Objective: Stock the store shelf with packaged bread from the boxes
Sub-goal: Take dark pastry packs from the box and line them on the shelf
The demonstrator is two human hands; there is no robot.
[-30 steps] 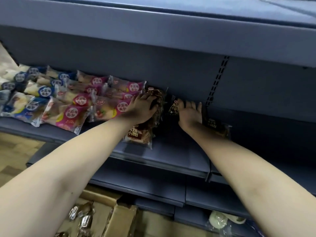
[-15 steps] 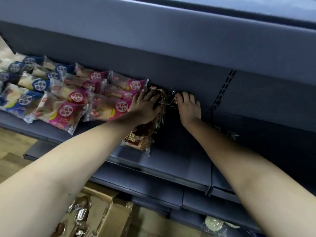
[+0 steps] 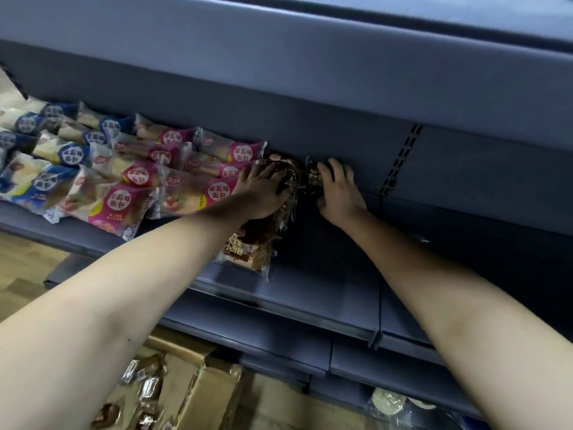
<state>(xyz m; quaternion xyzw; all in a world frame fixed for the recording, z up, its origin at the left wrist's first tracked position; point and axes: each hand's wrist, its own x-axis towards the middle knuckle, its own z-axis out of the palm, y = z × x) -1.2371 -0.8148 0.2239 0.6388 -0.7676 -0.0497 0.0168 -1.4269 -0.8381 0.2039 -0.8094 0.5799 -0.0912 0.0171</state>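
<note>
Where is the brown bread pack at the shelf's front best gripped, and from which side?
Probably across the near end of the brown bread pack, coming from the front. It lies lengthwise toward the shelf edge and that end is free, while the left hand covers its far end and pink packs lie to its left.

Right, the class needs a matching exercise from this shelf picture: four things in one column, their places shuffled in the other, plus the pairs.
1 blue-label packs
2 pink-label packs
3 cardboard box
4 dark pack

A below the shelf
B gripped by the right hand
C far left of the shelf
D mid-shelf, beside the left hand

Pairs: 1-C; 2-D; 3-A; 4-B
</note>
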